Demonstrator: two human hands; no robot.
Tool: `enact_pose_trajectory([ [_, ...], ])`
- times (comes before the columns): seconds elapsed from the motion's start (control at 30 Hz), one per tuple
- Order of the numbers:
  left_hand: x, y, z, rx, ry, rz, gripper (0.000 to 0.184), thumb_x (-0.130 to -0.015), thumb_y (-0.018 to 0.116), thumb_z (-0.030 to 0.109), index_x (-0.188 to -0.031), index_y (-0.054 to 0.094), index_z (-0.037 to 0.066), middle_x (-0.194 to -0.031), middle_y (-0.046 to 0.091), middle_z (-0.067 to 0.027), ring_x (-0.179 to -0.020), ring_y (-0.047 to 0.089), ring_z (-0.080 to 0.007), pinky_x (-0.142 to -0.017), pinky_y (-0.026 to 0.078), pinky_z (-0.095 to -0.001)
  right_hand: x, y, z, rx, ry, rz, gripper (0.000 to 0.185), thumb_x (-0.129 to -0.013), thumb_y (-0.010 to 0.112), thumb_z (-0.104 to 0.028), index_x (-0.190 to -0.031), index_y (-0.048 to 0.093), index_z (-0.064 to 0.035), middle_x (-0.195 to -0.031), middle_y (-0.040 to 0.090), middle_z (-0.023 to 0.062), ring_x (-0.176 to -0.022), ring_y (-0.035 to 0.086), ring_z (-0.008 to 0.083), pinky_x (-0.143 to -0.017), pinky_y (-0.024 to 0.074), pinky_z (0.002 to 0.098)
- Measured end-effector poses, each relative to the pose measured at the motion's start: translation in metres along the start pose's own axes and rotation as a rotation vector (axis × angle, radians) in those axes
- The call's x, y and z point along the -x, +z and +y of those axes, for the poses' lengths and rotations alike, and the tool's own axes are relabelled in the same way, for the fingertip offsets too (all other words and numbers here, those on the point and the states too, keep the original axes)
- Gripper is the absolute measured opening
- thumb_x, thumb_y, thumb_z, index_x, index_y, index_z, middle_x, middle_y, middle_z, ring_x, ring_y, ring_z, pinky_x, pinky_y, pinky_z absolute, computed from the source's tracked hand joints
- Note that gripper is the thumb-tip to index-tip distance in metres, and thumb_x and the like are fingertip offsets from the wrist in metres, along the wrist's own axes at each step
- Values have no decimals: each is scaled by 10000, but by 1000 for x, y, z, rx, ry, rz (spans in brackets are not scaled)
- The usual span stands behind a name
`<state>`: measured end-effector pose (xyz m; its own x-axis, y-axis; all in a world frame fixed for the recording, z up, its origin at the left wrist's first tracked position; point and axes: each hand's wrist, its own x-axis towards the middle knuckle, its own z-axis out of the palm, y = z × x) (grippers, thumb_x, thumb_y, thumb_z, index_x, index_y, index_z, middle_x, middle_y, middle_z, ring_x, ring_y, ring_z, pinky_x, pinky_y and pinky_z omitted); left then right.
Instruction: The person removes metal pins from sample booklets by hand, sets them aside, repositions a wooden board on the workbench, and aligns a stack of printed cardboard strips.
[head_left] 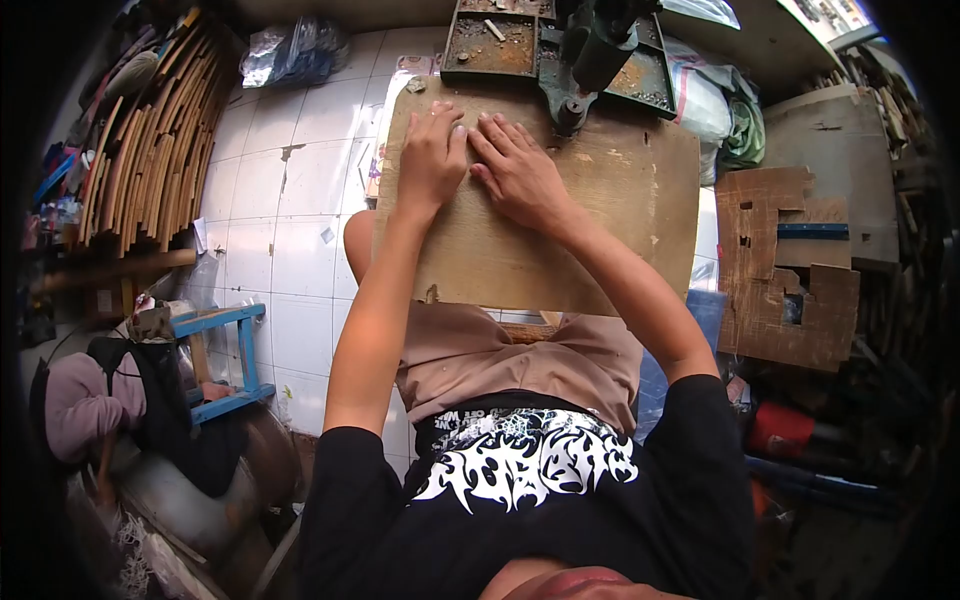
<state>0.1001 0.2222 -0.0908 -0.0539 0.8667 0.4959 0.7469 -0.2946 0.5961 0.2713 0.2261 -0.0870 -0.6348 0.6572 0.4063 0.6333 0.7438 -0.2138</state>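
Nearest the lens, a black shirt (540, 545) is filling the lower edge. Beyond it, the board (570, 250) is lying flat and partly covering the lap (450, 370), probably because it is serving as a work surface within easy reach. Both arms are lying extended over it, the right arm (650, 290) slanting inward from a bent elbow, the left arm (370, 320) running straighter. At the board's far edge, the machine (605, 55) is standing between trays, which are seemingly keeping small pieces close. Right hand (520, 172) is resting palm down on the board, fingers spreading loosely, not closing on anything visible. Left hand (430, 165) is resting just beside it, fingers slightly curling; whether it is pinching or covering anything, I cannot tell. Smallest, a white stick (494, 31) is lying in the left tray (490, 73).
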Motion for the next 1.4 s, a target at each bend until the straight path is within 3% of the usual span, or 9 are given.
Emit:
enact_pose_trajectory([
  [0.37, 2, 3, 1, -52, 23, -10, 266, -895, 537, 196, -1022, 679, 10, -1244, 600, -193, -1249, 506, -360, -1120, 298, -501, 82, -53, -29, -118, -181, -245, 547, -993, 443, -366, -1388, 444, 12, -1493, 381, 174, -1406, 333, 306, -1166, 253, 432],
  [0.77, 2, 3, 3, -96, 26, -22, 266, -871, 569, 199, -1033, 674, 17, -1255, 593, -179, -1256, 500, -354, -1123, 300, -494, 160, -84, -32, -288, -456, -460, 559, -912, 579, -349, -1350, 509, -9, -1494, 396, 153, -1405, 356, 268, -1160, 287, 420],
  [0.93, 1, 3, 4, -115, 29, -25, 257, -852, 594, 176, -1039, 671, 18, -1253, 595, -175, -1253, 504, -346, -1120, 309, -493, 172, -99, -23, -674, -383, -315, 323, -886, 621, -192, -1151, 638, -7, -1257, 608, 159, -1215, 559, 312, -1052, 439, 444],
  [1.03, 1, 3, 4, -126, 16, -22, 239, -851, 613, 160, -1040, 662, 22, -1256, 600, -173, -1247, 508, -356, -1122, 310, -488, 148, -106, -10, -537, -274, -148, 354, -889, 632, -208, -1177, 621, -4, -1278, 582, 177, -1220, 542, 349, -1035, 443, 454],
  [1.1, 2, 3, 6, -117, 11, -30, 237, -853, 610, 159, -1040, 663, 23, -1253, 602, -172, -1245, 509, -355, -1121, 311, -489, 117, -110, -2, -257, 0, -101, 465, -917, 598, -275, -1285, 550, 4, -1387, 485, 218, -1304, 450, 389, -1082, 372, 473],
  [1.13, 1, 3, 6, -110, 9, -31, 234, -855, 608, 157, -1040, 663, 24, -1249, 604, -172, -1243, 510, -354, -1120, 312, -489, 110, -99, 5, -253, 3, -97, 465, -917, 598, -275, -1285, 550, 4, -1387, 485, 218, -1304, 450, 389, -1082, 372, 473],
  [1.2, 0, 3, 5, -108, 19, -31, 238, -853, 601, 157, -1034, 667, 18, -1248, 600, -175, -1241, 511, -352, -1122, 312, -487, 102, -77, 12, -41, 224, -107, 605, -947, 519, -394, -1386, 444, 16, -1481, 363, 241, -1389, 326, 398, -1143, 259, 479],
  [1.3, 1, 4, 2, -100, 24, -24, 234, -858, 595, 157, -1030, 668, 17, -1247, 601, -177, -1242, 510, -353, -1123, 309, -485, 103, -67, -17, 40, 109, -252, 694, -965, 426, -489, -1424, 385, 30, -1512, 306, 252, -1429, 253, 386, -1170, 179, 474],
  [1.4, 1, 3, 3, -90, 15, -18, 227, -865, 597, 158, -1032, 665, 21, -1249, 604, -177, -1246, 509, -356, -1123, 306, -485, 114, -67, -56, -107, -20, -316, 718, -960, 405, -518, -1413, 398, 40, -1510, 329, 229, -1434, 265, 359, -1172, 193, 462],
])
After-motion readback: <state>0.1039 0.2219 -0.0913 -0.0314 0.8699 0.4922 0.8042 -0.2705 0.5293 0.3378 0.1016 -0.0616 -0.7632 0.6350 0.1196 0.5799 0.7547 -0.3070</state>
